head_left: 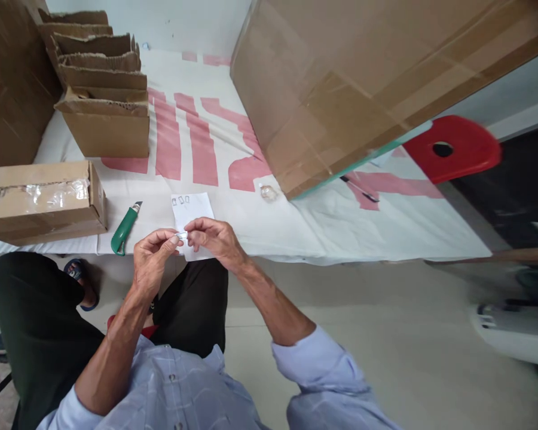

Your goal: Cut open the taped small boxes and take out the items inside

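Two-handed handling: left hand (151, 258) and right hand (220, 241) pinch a small white piece (182, 236) over marked paper (199, 209); the next move likely needs steadiness.

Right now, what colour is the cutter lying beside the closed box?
The cutter has a green handle, seen in the head view.

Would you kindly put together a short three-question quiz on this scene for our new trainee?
1. Which tool lies between the long taped carton and the white sheet?
2. True or false: the left hand is gripping a pen.
3. How many small outlined shapes show along the sheet's far edge?

Key:
1. The green cutter.
2. False; it pinches a small whitish piece.
3. Three.
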A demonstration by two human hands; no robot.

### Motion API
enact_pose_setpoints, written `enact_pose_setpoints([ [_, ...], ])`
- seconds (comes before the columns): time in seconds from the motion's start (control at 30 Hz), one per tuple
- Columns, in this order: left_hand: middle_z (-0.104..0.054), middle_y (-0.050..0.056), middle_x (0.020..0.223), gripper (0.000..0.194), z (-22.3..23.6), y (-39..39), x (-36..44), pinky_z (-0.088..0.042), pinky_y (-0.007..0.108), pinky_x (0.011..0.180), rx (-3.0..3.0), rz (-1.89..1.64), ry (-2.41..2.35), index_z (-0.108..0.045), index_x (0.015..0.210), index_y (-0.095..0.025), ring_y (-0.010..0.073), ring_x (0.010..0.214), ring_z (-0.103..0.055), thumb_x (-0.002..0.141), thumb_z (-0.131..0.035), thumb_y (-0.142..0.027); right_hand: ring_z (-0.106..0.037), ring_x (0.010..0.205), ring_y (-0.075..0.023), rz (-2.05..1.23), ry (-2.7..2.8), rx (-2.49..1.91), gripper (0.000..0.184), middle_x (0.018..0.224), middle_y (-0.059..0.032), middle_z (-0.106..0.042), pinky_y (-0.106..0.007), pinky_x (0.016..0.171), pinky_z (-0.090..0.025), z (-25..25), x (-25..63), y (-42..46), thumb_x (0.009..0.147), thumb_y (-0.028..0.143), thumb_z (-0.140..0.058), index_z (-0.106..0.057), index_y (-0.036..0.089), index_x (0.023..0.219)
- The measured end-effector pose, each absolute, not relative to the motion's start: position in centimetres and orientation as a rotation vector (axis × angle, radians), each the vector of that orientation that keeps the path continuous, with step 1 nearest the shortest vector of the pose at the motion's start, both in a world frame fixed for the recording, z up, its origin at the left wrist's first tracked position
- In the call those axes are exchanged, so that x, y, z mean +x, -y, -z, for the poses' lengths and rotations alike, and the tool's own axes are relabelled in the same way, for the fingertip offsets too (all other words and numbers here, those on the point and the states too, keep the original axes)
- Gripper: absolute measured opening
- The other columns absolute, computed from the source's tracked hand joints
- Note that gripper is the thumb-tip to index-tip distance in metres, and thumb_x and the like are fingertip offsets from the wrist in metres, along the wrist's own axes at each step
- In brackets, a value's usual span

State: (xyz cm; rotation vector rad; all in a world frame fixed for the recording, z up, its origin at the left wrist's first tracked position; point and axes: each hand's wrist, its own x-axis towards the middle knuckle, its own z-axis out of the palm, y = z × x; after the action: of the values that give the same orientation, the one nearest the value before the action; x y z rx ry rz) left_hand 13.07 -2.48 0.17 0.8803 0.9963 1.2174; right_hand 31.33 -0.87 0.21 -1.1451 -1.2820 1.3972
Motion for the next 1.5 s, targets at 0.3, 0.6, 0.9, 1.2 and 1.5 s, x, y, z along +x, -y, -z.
enact_pose_setpoints([
  [0.3, -0.077, 0.004, 0.079, 0.030, 0.0, 2.9, 14.0, -0.056, 0.027, 0.071, 0.902, -1.275, -0.953, -0.082, 0.080, -0.019, 0.0161, 0.074, -0.071, 0.078, -0.092, -0.047, -0.059, 0.062, -0.0143, -1.242, 1.179, -1.084, 0.044, 0.069, 0.0006, -0.068, -0.032, 0.064, -0.055, -0.1, 28.8, 2.7, 0.086, 0.064, -0.082, -0.074, 0.022, 0.079],
  [0.6, -0.081, 0.007, 0.090, 0.035, 2.0, 2.3, 13.7, -0.058, 0.030, 0.071, 0.898, -1.265, -1.123, -0.084, 0.094, -0.018, 0.0177, 0.076, -0.072, 0.072, -0.093, -0.044, -0.055, 0.067, -0.0145, -0.790, 1.482, -1.398, 0.024, 0.071, 0.0017, -0.063, -0.030, 0.070, -0.046, 0.5, 33.9, -4.0, 0.094, 0.040, -0.066, -0.067, 0.021, 0.080],
  [0.9, -0.081, 0.006, 0.103, 0.013, 3.5, 2.5, 13.3, -0.058, 0.031, 0.075, 1.443, -1.102, -1.093, -0.083, 0.095, -0.022, 0.0198, 0.090, -0.075, 0.087, -0.073, -0.024, -0.057, 0.075, -0.0162, -0.661, 2.025, -1.794, 0.017, 0.079, -0.0013, -0.071, -0.030, 0.070, -0.035, 2.2, 36.3, -11.1, 0.091, 0.025, -0.059, -0.070, 0.020, 0.079],
  [1.2, -0.079, 0.011, 0.121, 0.020, 4.6, 2.7, 13.5, -0.063, 0.050, 0.105, 1.977, -0.930, -1.070, -0.079, 0.107, -0.021, 0.0280, 0.113, -0.076, 0.090, -0.071, -0.014, -0.065, 0.086, -0.0200, -0.652, 2.105, -1.925, 0.015, 0.091, -0.0044, -0.077, -0.031, 0.074, -0.041, 2.5, 36.2, -12.2, 0.093, 0.029, -0.064, -0.073, 0.021, 0.085],
  [1.5, -0.080, 0.011, 0.114, 0.023, 5.6, 2.2, 13.9, -0.064, 0.049, 0.101, 2.217, -0.812, -1.155, -0.079, 0.104, -0.020, 0.0296, 0.110, -0.073, 0.086, -0.069, -0.009, -0.065, 0.089, -0.0224, -0.625, 2.029, -2.149, 0.012, 0.103, -0.0060, -0.079, -0.032, 0.075, -0.045, 1.5, 35.1, -13.4, 0.084, 0.032, -0.074, -0.069, 0.023, 0.090],
])
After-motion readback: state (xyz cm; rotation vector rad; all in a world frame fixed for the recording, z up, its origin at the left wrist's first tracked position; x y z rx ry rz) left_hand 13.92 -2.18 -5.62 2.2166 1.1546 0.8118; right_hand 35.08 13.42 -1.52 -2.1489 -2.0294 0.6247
